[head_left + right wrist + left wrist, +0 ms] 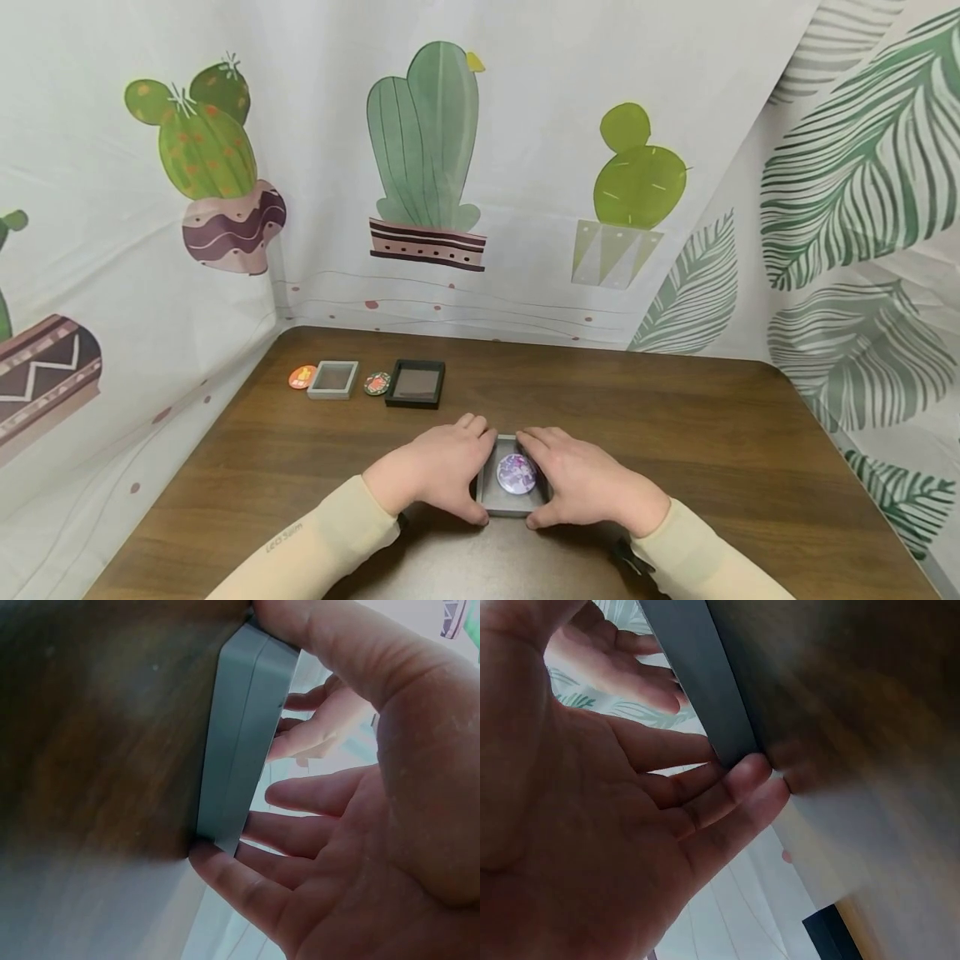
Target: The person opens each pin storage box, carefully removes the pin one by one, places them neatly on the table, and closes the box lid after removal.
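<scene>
A square grey display frame [510,511] lies flat on the table near its front. Within its outline sits a round purple-and-white badge [516,473]. My left hand [450,467] grips the frame's left side, thumb at the near corner and fingers at the far one. On the opposite side my right hand [588,483] holds it in the same way. Up close in the left wrist view, fingertips touch the end of the frame's grey side wall [712,690]. The right wrist view shows the thumb and fingers at opposite ends of the other side wall [236,742].
Toward the back left of the brown table [637,408] lie an orange round badge [302,377], a light grey frame [333,395], a dark green and red round badge [377,383] and a black frame [412,403]. A cactus-print curtain [525,167] hangs behind the table.
</scene>
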The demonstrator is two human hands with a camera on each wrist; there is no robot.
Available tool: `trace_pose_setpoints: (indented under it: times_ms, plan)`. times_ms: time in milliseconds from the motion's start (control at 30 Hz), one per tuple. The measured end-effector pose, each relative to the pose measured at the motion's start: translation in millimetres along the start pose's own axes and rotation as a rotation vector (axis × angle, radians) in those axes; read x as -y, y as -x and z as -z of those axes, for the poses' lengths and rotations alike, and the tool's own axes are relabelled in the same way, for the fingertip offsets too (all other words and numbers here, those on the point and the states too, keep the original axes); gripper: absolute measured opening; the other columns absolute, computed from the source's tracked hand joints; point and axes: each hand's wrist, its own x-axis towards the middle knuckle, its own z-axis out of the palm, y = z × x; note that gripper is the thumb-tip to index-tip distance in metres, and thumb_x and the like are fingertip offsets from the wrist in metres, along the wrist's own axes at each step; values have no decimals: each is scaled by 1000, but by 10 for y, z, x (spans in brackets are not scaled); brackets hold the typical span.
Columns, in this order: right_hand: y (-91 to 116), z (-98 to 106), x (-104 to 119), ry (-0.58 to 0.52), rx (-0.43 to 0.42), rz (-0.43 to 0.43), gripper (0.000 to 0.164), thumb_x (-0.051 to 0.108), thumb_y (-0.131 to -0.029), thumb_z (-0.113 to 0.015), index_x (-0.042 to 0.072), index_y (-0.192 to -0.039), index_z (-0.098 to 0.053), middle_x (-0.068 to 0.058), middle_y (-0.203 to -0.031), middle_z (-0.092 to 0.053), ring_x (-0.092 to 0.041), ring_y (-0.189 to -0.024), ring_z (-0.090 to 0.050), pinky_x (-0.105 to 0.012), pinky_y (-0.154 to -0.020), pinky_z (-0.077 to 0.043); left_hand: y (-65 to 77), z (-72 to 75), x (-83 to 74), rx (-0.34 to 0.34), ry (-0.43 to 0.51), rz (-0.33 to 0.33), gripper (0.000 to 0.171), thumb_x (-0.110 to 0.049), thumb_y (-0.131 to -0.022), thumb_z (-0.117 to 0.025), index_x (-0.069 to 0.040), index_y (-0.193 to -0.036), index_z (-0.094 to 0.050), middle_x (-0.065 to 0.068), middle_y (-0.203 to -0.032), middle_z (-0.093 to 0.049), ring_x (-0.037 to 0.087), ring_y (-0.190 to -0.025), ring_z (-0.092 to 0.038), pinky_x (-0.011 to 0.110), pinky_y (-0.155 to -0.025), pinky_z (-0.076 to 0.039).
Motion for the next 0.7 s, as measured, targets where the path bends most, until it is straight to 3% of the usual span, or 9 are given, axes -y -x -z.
trace_pose_setpoints:
  times_ms: [300, 700]
  plan:
    - [4, -1, -4, 27, -7, 18, 107, 61, -66, -78, 3, -147, -39, -13, -146, -44, -23, -132, -41, -39, -99, -43, -15, -35, -55, -55, -61, 9, 102, -70, -56, -68, 1, -129, -53, 4, -109, -49, 16, -97, -43, 27, -80, -47]
    - [20, -2, -11, 97, 10, 60, 100, 51, -66, -74, 4, -148, -39, -20, -148, -40, -32, -132, -41, -42, -99, -43, -30, -50, -87, -64, -105, 19, 103, -72, -53, -68, 0, -125, -54, 4, -109, -49, 17, -98, -44, 28, -82, -47]
